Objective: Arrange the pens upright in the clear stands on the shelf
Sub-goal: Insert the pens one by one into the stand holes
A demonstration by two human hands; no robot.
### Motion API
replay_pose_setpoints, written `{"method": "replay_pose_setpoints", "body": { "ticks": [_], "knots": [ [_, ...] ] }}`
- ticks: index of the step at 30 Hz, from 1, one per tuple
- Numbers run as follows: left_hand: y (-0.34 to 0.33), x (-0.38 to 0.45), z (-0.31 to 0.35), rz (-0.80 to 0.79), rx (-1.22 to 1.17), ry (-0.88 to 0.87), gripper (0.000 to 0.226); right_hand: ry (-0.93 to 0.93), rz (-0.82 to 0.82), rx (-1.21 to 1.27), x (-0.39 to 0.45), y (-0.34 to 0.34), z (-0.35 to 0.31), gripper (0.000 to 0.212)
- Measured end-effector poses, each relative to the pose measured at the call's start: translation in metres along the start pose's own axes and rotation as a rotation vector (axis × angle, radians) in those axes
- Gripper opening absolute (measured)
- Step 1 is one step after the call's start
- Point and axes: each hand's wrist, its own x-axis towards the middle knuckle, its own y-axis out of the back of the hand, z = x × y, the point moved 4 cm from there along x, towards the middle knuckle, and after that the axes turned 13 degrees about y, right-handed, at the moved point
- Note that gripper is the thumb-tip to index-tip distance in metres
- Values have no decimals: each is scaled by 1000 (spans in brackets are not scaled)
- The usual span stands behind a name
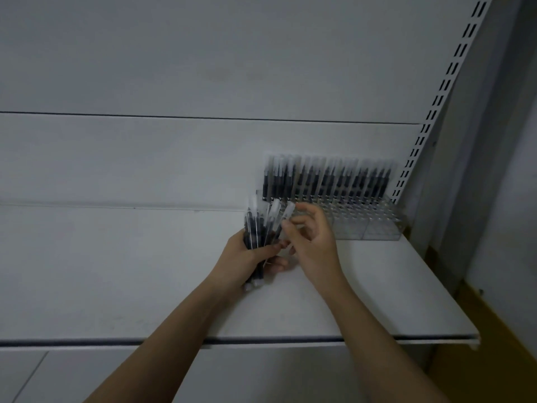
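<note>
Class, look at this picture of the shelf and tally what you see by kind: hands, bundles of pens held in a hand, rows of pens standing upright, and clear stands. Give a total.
Hands: 2 (left hand, right hand)
Held pen bundles: 1 (pen bundle)
Upright pen rows: 1 (pen row)
Clear stands: 2, as far as the blur shows (clear stands)
Total: 6

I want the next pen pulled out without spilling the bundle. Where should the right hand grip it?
Pinch the frosted cap of the rightmost pen, coming from the right. It fans clear of the bundle in the left hand, nearest the right hand.
</note>
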Motion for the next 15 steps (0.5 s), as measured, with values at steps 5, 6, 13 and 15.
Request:
{"method": "replay_pose_setpoints", "body": {
  "ticks": [5,6,13,15],
  "knots": [
    [2,4,-4,-20,24,-19,22,-27,26,120,1,4,0,40],
    [2,5,-5,-20,15,-14,22,-31,41,133,1,5,-1,40],
    [3,5,-8,18,-10,-26,16,-57,133,151,2,13,1,34],
    [3,4,-8,22,-11,-36,18,-67,100,157,1,10,0,36]
  ]
}}
